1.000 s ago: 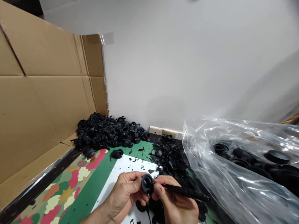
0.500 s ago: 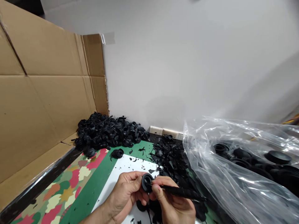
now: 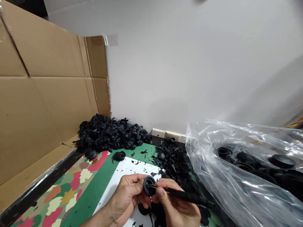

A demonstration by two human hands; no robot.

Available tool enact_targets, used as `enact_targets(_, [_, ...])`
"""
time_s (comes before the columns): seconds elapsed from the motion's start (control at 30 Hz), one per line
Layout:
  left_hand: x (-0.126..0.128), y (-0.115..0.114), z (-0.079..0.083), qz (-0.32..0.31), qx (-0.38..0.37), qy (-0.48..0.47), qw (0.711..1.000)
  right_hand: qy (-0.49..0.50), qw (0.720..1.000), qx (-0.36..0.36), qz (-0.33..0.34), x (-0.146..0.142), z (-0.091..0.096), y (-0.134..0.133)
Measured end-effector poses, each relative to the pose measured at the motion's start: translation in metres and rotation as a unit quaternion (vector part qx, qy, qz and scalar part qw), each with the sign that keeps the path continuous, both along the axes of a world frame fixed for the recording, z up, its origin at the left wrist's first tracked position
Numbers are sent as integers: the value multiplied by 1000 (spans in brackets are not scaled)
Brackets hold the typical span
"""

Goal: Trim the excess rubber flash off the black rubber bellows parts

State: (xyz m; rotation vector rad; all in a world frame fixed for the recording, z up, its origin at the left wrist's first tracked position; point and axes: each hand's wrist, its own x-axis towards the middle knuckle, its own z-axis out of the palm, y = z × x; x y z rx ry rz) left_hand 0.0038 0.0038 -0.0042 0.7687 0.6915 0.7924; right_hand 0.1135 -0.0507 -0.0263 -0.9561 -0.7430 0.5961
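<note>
My left hand (image 3: pixel 129 192) pinches a round black rubber grommet (image 3: pixel 146 190) between thumb and fingers, its hollow face turned toward my right hand. In my right hand (image 3: pixel 175 201) are tweezers (image 3: pixel 189 196) with a black-wrapped handle, held like a pen. Their thin metal tips reach inside the grommet's rim. Below the hands, dark rubber pieces (image 3: pixel 157 212) lie on a white sheet (image 3: pixel 120 179), partly covered by the fingers. One loose black ring-shaped part (image 3: pixel 119 155) sits farther back on the green strip.
A heap of black rubber parts (image 3: pixel 111 134) rests against the cardboard (image 3: pixel 59 94) at left. Black scraps (image 3: pixel 172 157) are piled right of the middle. A clear plastic bag (image 3: pixel 201 157) with larger black parts (image 3: pixel 281 160) stands at right. Behind rises a pale wall (image 3: pixel 189 63).
My right hand and the tweezers have shifted slightly right and down, and more of the metal tips now shows. My left hand keeps its hold on the grommet.
</note>
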Motion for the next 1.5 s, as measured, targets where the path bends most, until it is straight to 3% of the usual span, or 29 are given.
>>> enact_targets(0.13, [0,0,-3,-3,2,-3,1000,-41,999,11,13,2,-2,2])
enact_targets(0.6, [1,0,-3,2,-7,10,1000,-40,999,6,24,4,-9,2])
enact_targets(0.9, [2,-1,2,-3,6,13,1000,-8,1000,-6,3,1,-3,0])
enact_targets(1.07, [2,-2,0,-1,7,13,1000,-59,998,-3,8,3,-8,2])
enact_targets(1.27, [1,-2,-2,9,3,23,1000,-37,999,-26,25,5,-2,-1])
enact_targets(1.5, [2,-1,1,5,9,12,1000,-36,998,-50,-7,4,0,-1])
